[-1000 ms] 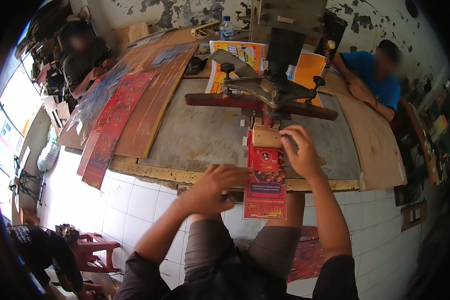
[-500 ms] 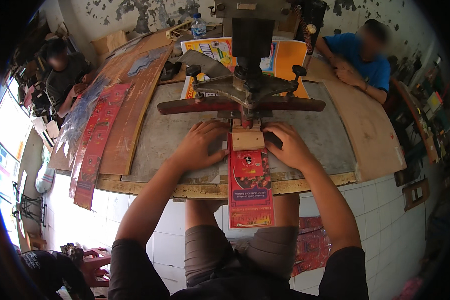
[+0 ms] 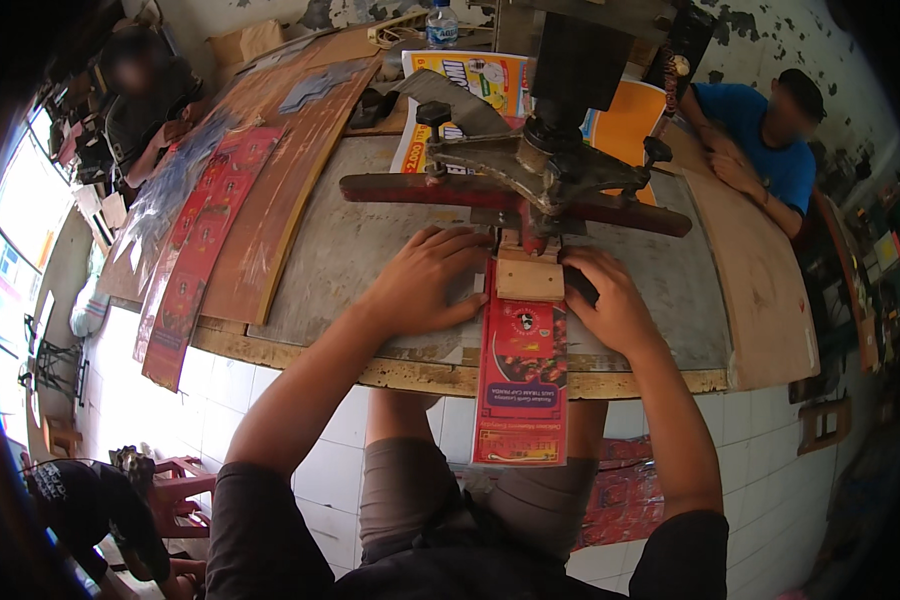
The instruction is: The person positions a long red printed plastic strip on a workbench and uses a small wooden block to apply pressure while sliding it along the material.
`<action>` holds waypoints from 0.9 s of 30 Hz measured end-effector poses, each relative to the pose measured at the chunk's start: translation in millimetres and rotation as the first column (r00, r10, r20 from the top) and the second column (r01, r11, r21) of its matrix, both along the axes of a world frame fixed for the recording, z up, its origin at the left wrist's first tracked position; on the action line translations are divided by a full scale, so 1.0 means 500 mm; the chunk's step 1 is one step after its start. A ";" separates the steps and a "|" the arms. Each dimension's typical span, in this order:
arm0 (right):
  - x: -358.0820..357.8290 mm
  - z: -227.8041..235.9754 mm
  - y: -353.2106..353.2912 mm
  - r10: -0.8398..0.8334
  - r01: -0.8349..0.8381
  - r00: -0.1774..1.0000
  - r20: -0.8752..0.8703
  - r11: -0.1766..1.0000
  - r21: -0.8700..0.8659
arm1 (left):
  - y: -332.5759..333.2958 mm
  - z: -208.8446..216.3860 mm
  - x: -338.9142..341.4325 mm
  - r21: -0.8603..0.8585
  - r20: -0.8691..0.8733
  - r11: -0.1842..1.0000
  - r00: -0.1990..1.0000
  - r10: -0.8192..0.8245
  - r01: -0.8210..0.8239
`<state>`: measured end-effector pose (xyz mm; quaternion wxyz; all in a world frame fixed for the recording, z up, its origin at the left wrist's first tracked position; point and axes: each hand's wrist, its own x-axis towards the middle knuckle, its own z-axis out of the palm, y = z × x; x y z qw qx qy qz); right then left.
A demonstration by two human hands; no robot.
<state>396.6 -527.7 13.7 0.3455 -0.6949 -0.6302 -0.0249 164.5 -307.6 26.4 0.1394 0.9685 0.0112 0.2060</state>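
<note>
A long red printed card strip (image 3: 525, 400) lies at the middle of the worktable, its near end jutting past the edge above my lap. Its far end goes under a small pale wooden block (image 3: 530, 281), below the metal press head (image 3: 535, 165). My left hand (image 3: 432, 278) rests on the left, fingers stretched toward the block's far side and thumb tip at the strip's left edge. On the other side my right hand (image 3: 606, 298) lies with bent fingers beside the block, thumb near the strip's right edge. Each hand keeps thumb and fingers apart; some fingertips are hidden.
Red printed sheets (image 3: 205, 230) and clear plastic lie on the brown board (image 3: 300, 185) at left. Colourful posters (image 3: 625, 120) and a water bottle (image 3: 442, 25) stand behind the press. One co-worker (image 3: 760, 150) sits at right, another (image 3: 145, 105) at left; a third person bends at lower left.
The whole view has shifted, so the table and press appear farther right. My hands keep their places beside the block and strip. At lower left, more of the bending person's arms shows.
</note>
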 end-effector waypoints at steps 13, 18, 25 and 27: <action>-0.007 0.007 -0.001 -0.010 0.011 0.999 0.053 1.000 -0.005 | 0.001 -0.012 0.000 0.017 0.012 1.000 1.000 0.007 -0.007; -0.005 0.005 0.000 -0.014 0.015 0.997 0.070 1.000 -0.016 | 0.004 -0.014 0.000 0.024 0.016 1.000 1.000 0.009 -0.009; -0.006 0.008 0.000 -0.017 0.020 0.998 0.065 0.999 -0.046 | -0.001 -0.004 -0.001 0.006 0.005 1.000 1.000 0.003 -0.003; -0.011 0.014 -0.001 -0.018 0.021 0.998 0.059 0.999 -0.043 | 0.002 -0.010 -0.003 0.042 0.022 0.999 1.000 0.005 -0.005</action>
